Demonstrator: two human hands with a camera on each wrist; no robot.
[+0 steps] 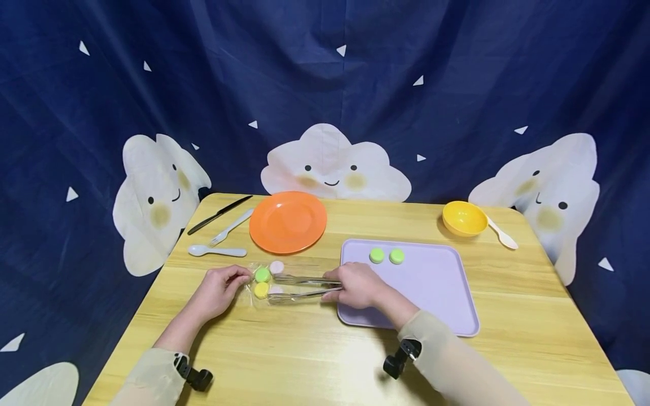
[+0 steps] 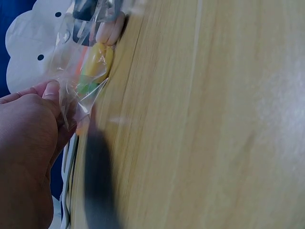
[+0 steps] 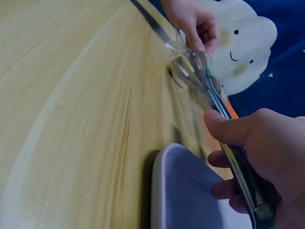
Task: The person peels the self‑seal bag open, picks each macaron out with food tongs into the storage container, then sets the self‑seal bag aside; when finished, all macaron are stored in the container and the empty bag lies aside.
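My left hand (image 1: 220,290) pinches the closed end of a clear plastic bag (image 2: 70,102) between thumb and fingers. Inside the bag lie a green macaron (image 1: 262,274), a yellow macaron (image 1: 261,290) and two pale pink ones, the upper pink macaron (image 1: 276,267) showing best. With my right hand (image 1: 358,286) I grip metal tongs (image 1: 307,279) whose arms stand apart and point left. The tong tips reach into the bag beside the pink macarons; whether they touch one is hard to see. Two green macarons (image 1: 377,255) sit on the lilac tray (image 1: 426,293), partly under my right hand.
Behind the bag is an orange plate (image 1: 288,221). A black knife (image 1: 219,215), a pale fork (image 1: 232,226) and a pale spoon (image 1: 218,251) lie at the left. A yellow bowl (image 1: 464,219) and a white spoon (image 1: 503,233) are at the back right. A dark blue curtain (image 1: 304,67) hangs behind the table.
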